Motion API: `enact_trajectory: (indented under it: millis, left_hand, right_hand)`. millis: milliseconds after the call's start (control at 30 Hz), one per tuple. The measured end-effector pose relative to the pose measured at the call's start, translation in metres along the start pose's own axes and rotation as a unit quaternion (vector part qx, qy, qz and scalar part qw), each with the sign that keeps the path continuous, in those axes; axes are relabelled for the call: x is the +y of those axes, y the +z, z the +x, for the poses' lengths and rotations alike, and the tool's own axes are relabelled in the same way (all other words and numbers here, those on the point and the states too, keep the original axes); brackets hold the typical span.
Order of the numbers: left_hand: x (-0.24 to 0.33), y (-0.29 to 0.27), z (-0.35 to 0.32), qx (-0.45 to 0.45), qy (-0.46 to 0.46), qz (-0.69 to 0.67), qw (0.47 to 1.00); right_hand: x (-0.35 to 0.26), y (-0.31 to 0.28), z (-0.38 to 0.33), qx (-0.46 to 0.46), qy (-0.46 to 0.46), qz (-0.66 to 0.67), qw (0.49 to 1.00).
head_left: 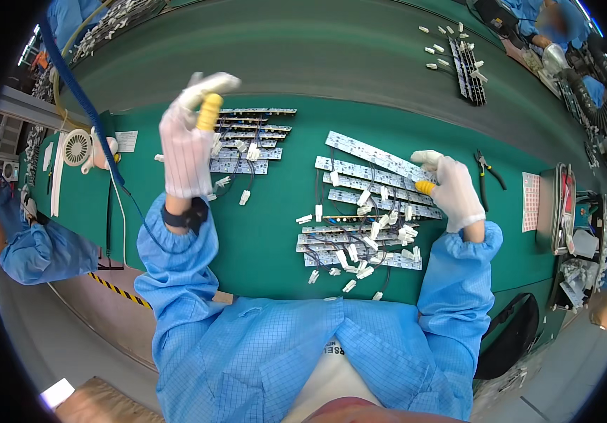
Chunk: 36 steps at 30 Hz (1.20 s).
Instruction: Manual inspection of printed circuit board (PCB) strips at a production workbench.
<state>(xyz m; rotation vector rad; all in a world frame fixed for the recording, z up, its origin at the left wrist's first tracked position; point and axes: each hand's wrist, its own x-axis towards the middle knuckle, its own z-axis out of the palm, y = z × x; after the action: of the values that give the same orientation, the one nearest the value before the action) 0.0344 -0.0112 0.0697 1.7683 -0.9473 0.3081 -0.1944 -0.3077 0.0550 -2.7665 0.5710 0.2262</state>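
White gloves cover both my hands, each thumb wrapped in yellow. My right hand pinches the right end of a long, narrow circuit board strip, which lies slanted at the far side of a group of similar strips. Dark wires with white plug connectors hang from that group. To the left, my left hand is raised with its thumb and fingers apart and nothing between them. It partly covers a second pile of strips with wires and connectors.
Cutting pliers lie right of my right hand on the green mat. A small white fan stands at the left under a hanging blue hose. More strips sit on the dark belt beyond. Other people work nearby.
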Motion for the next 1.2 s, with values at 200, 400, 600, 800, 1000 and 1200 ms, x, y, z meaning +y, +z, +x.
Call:
enact_trajectory:
  millis: [200, 400, 600, 800, 1000, 1200]
  left_hand:
    - [0.044, 0.038, -0.033, -0.167, -0.061, -0.277, 0.944]
    - [0.059, 0.041, -0.054, -0.212, -0.176, -0.478, 0.834]
    - [0.055, 0.038, -0.060, -0.146, -0.126, -0.226, 0.955]
    - [0.045, 0.037, -0.050, -0.109, -0.008, -0.103, 0.989]
    - [0.037, 0.035, -0.047, -0.098, 0.031, -0.069, 0.992]
    - [0.036, 0.027, -0.042, -0.121, 0.027, -0.038, 0.992]
  right_hand:
    - [-0.015, -0.020, -0.038, 0.170, -0.133, 0.567, 0.795]
    - [-0.022, -0.007, -0.037, 0.170, -0.076, 0.615, 0.767]
    - [-0.015, -0.006, -0.031, 0.104, -0.076, 0.589, 0.798]
    - [-0.025, -0.016, -0.032, 0.091, -0.027, 0.614, 0.783]
    - [-0.028, -0.017, -0.035, 0.084, -0.044, 0.616, 0.782]
    - [-0.029, -0.020, -0.042, 0.072, -0.054, 0.637, 0.766]
